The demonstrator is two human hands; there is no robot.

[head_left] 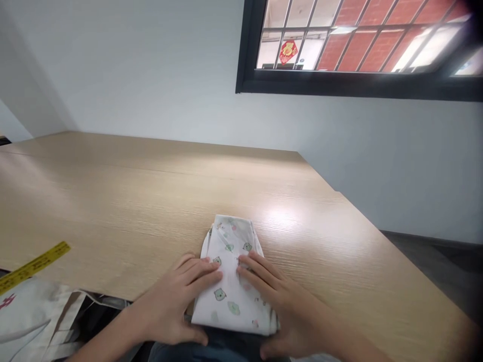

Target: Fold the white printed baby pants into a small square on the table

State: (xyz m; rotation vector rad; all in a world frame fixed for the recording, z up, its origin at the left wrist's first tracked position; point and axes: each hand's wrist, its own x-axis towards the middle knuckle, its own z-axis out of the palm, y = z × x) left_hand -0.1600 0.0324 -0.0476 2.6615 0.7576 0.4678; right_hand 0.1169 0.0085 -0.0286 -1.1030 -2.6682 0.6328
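Note:
A folded white cloth (228, 291) printed with green bear faces and leaves lies at the near edge of the table. It is stacked in several layers and narrows towards its far end. My left hand (181, 289) rests on its left side, fingers stretched over the top and thumb by the near edge. From the right, my right hand (277, 296) lies over the other side with its fingers extended, its thumb low beside the near right corner. Neither hand grips the cloth; both press lightly or just touch it, I cannot tell which.
The pale wooden table (151, 201) stretches back to a white wall. At the left edge are a yellow strip with dark print (35, 265) and a whitish fabric bag (33, 311) below it. A dark-framed window (339, 83) is set above.

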